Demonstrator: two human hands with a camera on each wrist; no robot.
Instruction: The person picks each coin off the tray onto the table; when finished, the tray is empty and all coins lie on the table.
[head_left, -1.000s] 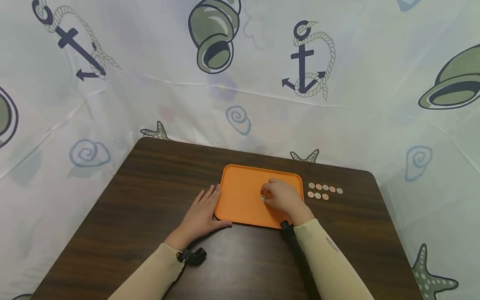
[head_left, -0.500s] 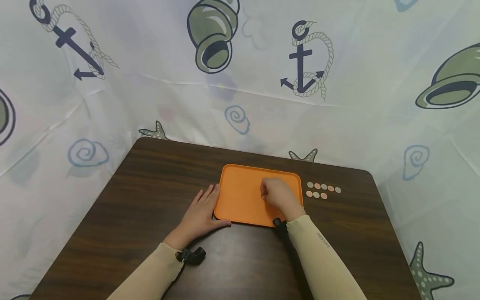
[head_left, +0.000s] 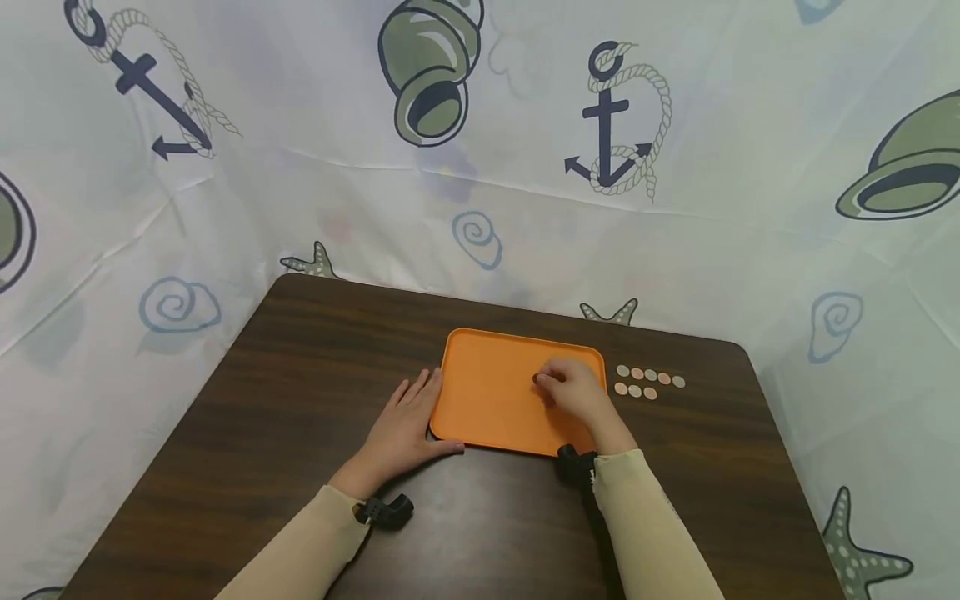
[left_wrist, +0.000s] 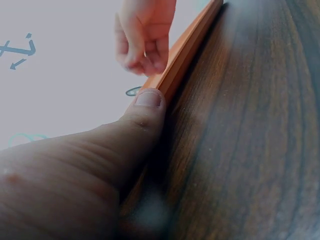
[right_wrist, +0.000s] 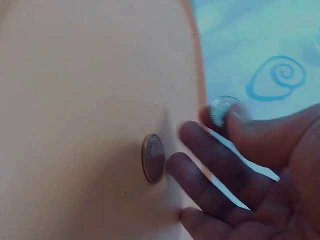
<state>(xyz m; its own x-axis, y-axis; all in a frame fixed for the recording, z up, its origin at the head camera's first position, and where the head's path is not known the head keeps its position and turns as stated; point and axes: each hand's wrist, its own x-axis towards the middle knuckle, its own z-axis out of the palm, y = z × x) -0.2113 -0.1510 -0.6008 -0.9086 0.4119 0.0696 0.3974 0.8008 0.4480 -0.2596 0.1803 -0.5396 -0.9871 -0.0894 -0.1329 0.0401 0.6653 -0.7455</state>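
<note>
right hand (right_wrist: 250, 165) pinching silver coin (right_wrist: 221, 110), copper coin (right_wrist: 153, 157) on orange tray (head_left: 487, 392) (left hand (head_left: 401, 433) steadying)

Curtained tabletop booth (head_left: 480, 208)

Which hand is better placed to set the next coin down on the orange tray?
Right. The right hand hovers over the orange tray, pinching a silver coin beside a copper coin already lying there. The left hand rests flat against the tray's edge.
</note>
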